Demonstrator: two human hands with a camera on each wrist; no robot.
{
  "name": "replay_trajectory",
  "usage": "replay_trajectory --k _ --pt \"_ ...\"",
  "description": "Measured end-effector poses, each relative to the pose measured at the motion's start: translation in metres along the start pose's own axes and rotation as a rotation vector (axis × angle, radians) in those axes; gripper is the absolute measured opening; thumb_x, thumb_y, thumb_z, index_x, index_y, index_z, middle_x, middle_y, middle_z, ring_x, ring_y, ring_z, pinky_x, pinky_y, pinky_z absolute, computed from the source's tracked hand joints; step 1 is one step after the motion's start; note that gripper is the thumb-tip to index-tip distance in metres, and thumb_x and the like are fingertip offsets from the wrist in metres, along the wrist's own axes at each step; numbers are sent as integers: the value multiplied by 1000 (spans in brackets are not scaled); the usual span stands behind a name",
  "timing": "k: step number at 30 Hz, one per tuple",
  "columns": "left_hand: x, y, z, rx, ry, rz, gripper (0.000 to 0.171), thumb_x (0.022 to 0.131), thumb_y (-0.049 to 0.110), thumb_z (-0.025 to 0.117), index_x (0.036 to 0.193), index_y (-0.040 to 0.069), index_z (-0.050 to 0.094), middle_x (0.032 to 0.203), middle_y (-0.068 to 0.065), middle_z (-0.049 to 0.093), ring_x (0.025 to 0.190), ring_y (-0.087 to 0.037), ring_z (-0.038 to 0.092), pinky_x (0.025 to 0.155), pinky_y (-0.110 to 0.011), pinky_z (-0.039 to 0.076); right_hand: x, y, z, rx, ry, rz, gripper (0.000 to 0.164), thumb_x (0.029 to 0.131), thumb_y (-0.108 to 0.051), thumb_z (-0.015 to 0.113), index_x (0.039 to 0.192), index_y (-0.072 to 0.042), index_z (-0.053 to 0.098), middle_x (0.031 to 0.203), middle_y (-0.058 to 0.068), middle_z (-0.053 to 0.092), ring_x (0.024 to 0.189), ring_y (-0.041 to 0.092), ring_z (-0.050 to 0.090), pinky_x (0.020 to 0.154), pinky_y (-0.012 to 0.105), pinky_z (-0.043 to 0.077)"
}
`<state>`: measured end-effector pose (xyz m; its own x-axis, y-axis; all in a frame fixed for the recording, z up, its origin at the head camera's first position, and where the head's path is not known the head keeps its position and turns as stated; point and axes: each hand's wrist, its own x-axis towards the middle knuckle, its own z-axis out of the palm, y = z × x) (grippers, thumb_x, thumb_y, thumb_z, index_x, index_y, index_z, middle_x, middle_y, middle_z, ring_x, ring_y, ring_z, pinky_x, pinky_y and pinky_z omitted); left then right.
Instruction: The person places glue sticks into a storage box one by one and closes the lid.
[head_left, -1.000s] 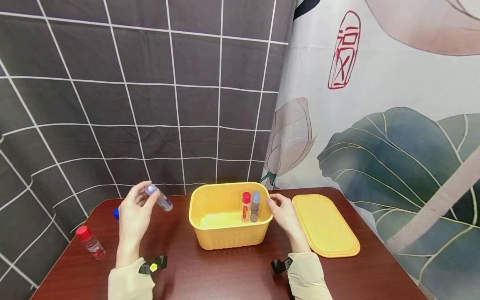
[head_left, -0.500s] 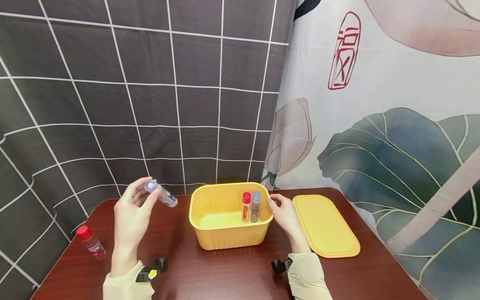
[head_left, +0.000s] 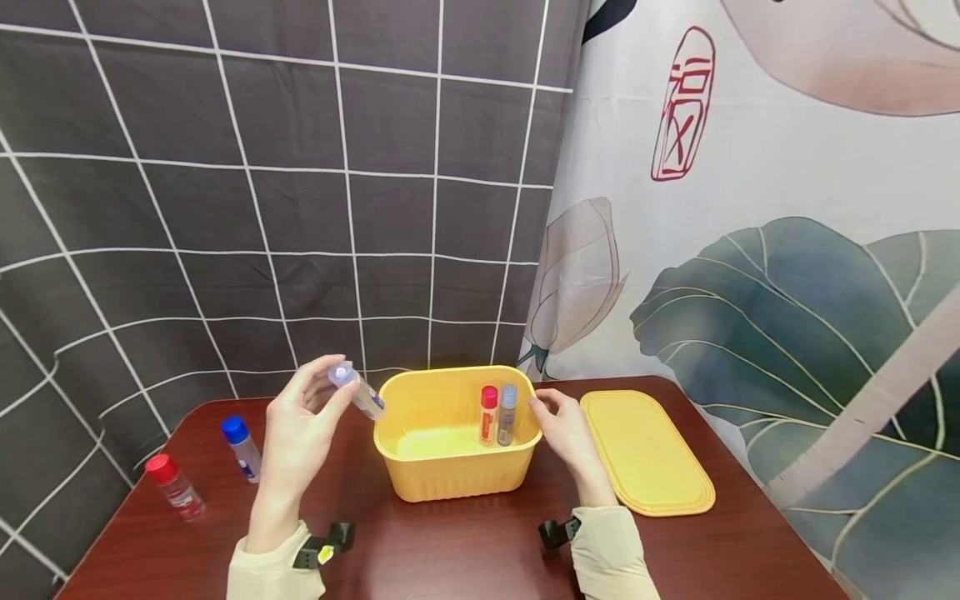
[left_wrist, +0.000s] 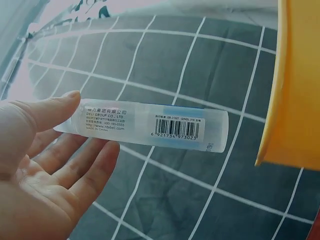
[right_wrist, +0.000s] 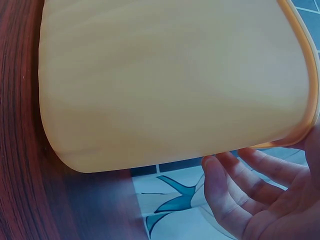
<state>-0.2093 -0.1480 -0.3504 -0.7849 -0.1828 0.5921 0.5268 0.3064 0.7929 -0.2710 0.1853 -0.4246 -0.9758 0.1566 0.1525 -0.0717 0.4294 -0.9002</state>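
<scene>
My left hand (head_left: 300, 429) pinches a clear glue bottle (head_left: 363, 398) near its pale purple-blue cap, tilted, its base close to the left rim of a yellow plastic bin (head_left: 453, 479). In the left wrist view, the thumb and fingers hold one end of the glue bottle (left_wrist: 165, 125), whose barcode faces the camera. My right hand (head_left: 564, 429) grips the bin's right rim with thumb and fingers. Inside the bin, toward the right, stand a red-capped glue stick (head_left: 488, 417) and a blue-capped bottle (head_left: 507, 417).
A red-capped bottle (head_left: 176, 487) and a blue-capped bottle (head_left: 242, 450) stand on the brown table (head_left: 420, 550) at left. The yellow lid (head_left: 648, 450) lies flat right of the bin. A dark gridded cloth (head_left: 285, 208) hangs behind.
My left hand has carried the glue bottle rightward to the bin's left rim, uncovering the blue-capped bottle on the table. My right hand stays at the rim.
</scene>
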Motion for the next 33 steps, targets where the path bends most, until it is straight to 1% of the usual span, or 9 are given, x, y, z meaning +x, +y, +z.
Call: replay_trajectory --k 3,7,12,16,20,22,28,31,33 --pt "0 0 7 -9 -42 9 38 85 3 75 121 5 63 109 -9 69 94 -5 66 85 -17 49 -1 0 -1 -7 -2 -2 27 97 -19 61 116 -1 66 97 13 65 82 29 64 63 32 55" --pt "3 0 11 16 -89 21 38 84 4 76 120 6 64 106 -7 70 93 -8 66 84 -16 49 -1 -1 2 7 -21 -13 27 97 -19 61 116 0 66 96 14 65 81 30 64 62 31 55" --pt "15 -3 20 78 -188 54 36 86 10 76 120 9 64 105 -6 71 95 -14 67 84 -17 50 1 1 3 32 -2 -28 25 97 -17 62 115 0 67 93 14 63 80 33 64 60 35 56" --pt "29 -6 28 113 -284 69 34 86 12 77 118 10 65 101 -5 71 93 -17 68 83 -25 53 0 2 1 35 -5 -27 27 98 -18 61 116 1 66 95 15 63 80 33 64 59 35 56" --pt "42 -9 35 146 -393 58 33 85 12 77 116 9 66 101 -5 70 91 -19 69 84 -37 55 0 3 1 38 0 -20 26 97 -18 61 116 0 66 95 15 63 82 35 63 59 35 56" --pt "49 -10 39 178 -453 54 31 85 12 77 114 9 66 101 -5 70 91 -19 69 85 -40 55 0 3 2 33 11 -18 25 96 -18 62 114 -1 67 94 14 62 81 34 63 59 35 56" --pt "68 -11 54 291 -626 79 25 84 11 77 107 8 67 95 -4 71 89 -20 70 83 -41 55 0 2 2 5 15 -32 25 96 -19 62 114 -2 68 95 11 64 78 26 63 60 32 56" --pt "76 -9 64 352 -707 96 22 85 12 77 103 9 67 92 -1 71 90 -18 68 82 -39 55 0 3 1 16 12 -33 26 96 -19 62 114 -1 67 97 14 65 80 29 65 60 33 56" --pt "81 -8 72 394 -754 125 19 84 12 77 100 10 67 91 0 70 88 -17 67 81 -37 55 -1 3 1 25 6 -28 26 97 -18 61 115 0 67 99 16 66 83 33 65 61 34 56"
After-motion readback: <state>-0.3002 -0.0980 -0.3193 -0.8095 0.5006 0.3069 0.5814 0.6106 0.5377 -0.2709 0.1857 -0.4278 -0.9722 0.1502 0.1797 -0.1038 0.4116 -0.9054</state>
